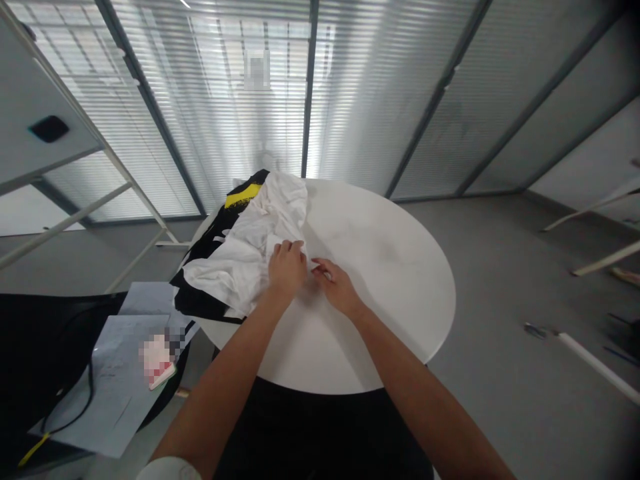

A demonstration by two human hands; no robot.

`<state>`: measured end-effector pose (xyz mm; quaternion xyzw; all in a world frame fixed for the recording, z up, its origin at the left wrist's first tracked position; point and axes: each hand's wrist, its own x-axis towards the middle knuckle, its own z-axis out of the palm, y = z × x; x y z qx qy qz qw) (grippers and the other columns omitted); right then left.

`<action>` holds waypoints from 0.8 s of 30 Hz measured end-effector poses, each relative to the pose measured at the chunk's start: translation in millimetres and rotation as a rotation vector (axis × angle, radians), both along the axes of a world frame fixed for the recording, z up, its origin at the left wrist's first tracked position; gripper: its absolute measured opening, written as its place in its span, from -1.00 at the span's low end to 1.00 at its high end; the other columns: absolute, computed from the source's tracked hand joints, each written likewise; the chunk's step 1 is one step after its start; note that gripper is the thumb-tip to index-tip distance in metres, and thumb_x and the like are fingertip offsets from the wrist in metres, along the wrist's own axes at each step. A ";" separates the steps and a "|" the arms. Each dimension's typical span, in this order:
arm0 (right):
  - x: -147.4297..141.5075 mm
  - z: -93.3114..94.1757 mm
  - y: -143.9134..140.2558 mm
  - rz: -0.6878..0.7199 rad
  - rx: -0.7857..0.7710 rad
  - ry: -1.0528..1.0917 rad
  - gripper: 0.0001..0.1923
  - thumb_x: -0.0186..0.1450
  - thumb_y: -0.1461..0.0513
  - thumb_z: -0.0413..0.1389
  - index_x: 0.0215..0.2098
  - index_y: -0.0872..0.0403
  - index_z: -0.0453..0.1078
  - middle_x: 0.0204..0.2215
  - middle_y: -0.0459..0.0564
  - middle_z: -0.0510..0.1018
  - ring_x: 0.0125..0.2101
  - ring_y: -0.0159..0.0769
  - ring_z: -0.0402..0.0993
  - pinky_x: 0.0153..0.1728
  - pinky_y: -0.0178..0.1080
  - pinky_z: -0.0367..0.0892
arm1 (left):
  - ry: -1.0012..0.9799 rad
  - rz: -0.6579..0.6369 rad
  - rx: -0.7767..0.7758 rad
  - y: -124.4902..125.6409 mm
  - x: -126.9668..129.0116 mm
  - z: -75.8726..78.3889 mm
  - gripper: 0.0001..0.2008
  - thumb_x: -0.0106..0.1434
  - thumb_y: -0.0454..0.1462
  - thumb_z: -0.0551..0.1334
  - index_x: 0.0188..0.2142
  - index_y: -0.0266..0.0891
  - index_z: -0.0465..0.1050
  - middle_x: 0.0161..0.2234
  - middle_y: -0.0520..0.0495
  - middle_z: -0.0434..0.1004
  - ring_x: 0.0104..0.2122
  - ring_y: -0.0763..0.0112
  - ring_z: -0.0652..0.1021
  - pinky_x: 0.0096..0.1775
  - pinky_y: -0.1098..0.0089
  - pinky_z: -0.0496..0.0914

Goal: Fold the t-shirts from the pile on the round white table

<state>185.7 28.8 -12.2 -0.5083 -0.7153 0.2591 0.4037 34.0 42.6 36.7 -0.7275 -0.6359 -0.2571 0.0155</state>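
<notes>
A crumpled white garment (249,243) lies over a black garment (200,303) on the round table (405,287), left hand (288,268) on its edge, loosely curled right hand (336,285) just beside, whether either grip holds fabric unclear.

Hazy backlight through window blinds (373,100)
Light glows brightest at upper centre, leaving the lower edge dimmer; soft shadows fall across the white table (410,280) at centre. Wide-angle stretch tilts lines toward the sides, the right corners darken, fine detail looks soft, and pixelated blocks (257,69) mask patches at upper centre and lower left.
</notes>
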 end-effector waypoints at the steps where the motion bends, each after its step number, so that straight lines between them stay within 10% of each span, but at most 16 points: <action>1: 0.1 -0.1 0.0 0.003 -0.008 0.004 -0.62 0.33 0.16 -0.01 0.09 -0.08 0.36 -0.21 -0.05 0.60 -0.15 -0.22 0.50 0.00 -0.10 0.31 | -0.006 -0.017 -0.016 -2.8 4.1 -2.9 -0.64 0.33 -0.34 0.03 0.07 -0.20 0.40 -0.10 -0.17 0.47 -0.06 0.18 0.41 -0.03 0.26 0.29; 8: 0.1 -2.0 1.8 0.034 -0.053 0.104 -0.50 0.30 0.22 -0.06 0.20 -0.04 0.25 -0.14 -0.04 0.57 -0.11 -0.25 0.48 0.03 -0.12 0.30 | -0.080 -0.221 -0.013 -17.2 14.5 -16.9 -0.56 0.30 -0.36 0.04 0.17 -0.29 0.30 -0.01 -0.21 0.44 -0.03 0.20 0.39 0.04 0.20 0.28; 18: 1.0 9.2 6.2 -0.079 -0.100 0.418 -0.62 0.28 -0.01 -0.02 -0.07 0.02 0.34 -0.26 -0.03 0.54 -0.25 -0.27 0.47 -0.14 -0.19 0.37 | -0.247 -0.569 0.000 -22.3 23.6 5.3 -0.48 0.25 -0.41 -0.01 0.21 -0.24 0.24 0.13 -0.11 0.42 0.09 0.38 0.39 0.15 0.31 0.25; 24: 1.6 12.6 3.3 -0.057 -0.258 0.518 -0.66 0.20 -0.01 0.07 -0.19 0.01 0.38 -0.38 -0.11 0.48 -0.41 -0.33 0.43 -0.33 -0.23 0.41 | -0.258 -0.404 -0.040 -21.0 3.4 9.7 -0.55 0.32 -0.32 0.00 0.20 -0.17 0.23 -0.02 -0.07 0.53 -0.03 0.35 0.48 0.03 0.32 0.34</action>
